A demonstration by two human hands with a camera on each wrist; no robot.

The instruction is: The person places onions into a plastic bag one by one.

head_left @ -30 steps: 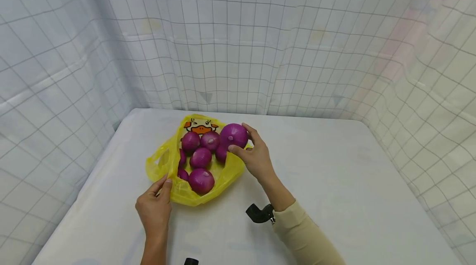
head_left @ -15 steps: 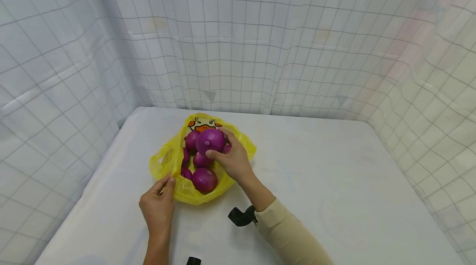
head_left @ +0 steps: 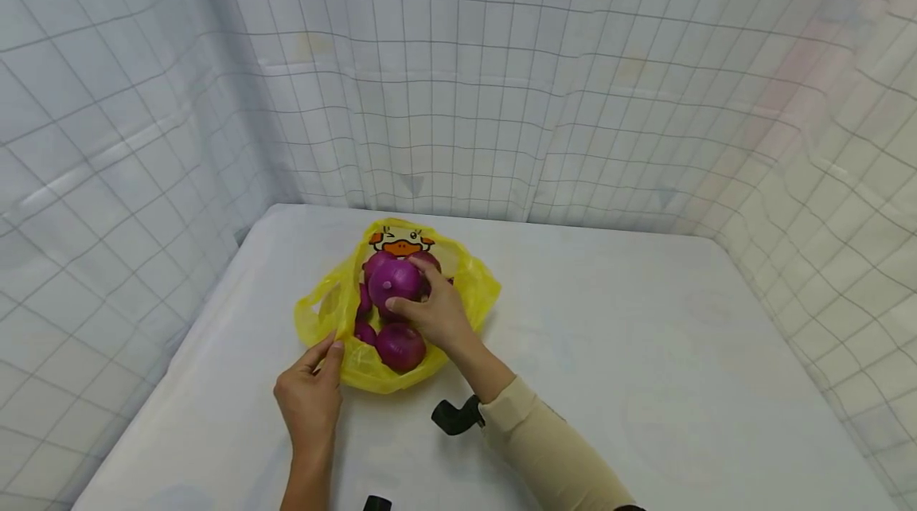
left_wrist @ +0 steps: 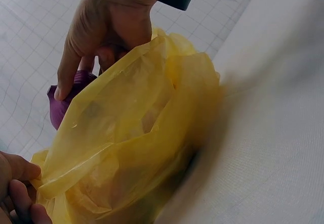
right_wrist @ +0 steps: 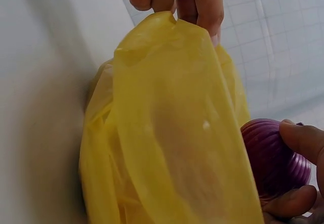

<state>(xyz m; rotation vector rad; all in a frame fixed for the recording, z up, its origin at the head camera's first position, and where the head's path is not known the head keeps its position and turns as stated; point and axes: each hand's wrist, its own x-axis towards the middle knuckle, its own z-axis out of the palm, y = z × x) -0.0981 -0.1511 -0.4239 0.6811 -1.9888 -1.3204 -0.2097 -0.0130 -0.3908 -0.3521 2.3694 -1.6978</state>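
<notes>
A yellow plastic bag (head_left: 478,282) with a duck face printed inside lies open on the table, several purple onions in it. My left hand (head_left: 312,392) pinches the bag's near left rim between thumb and fingers, which the left wrist view shows at its lower left. Over the bag's mouth, my right hand (head_left: 440,312) grips a purple onion (head_left: 393,285) between thumb and fingers. This onion (right_wrist: 273,158) appears at the right of the right wrist view, partly behind the yellow film. Another onion (head_left: 401,347) rests near the bag's front edge. The held onion covers some of those beneath it.
White cloth covers the table (head_left: 630,336). White grid-patterned curtains (head_left: 458,81) hang behind it and at both sides. A black wrist-camera mount (head_left: 456,415) juts from the right wrist. The bag's handle loop (head_left: 325,306) lies at its left.
My right hand has carried the held onion left and down from the bag's right rim to over its middle. My left hand keeps its pinch on the rim.
</notes>
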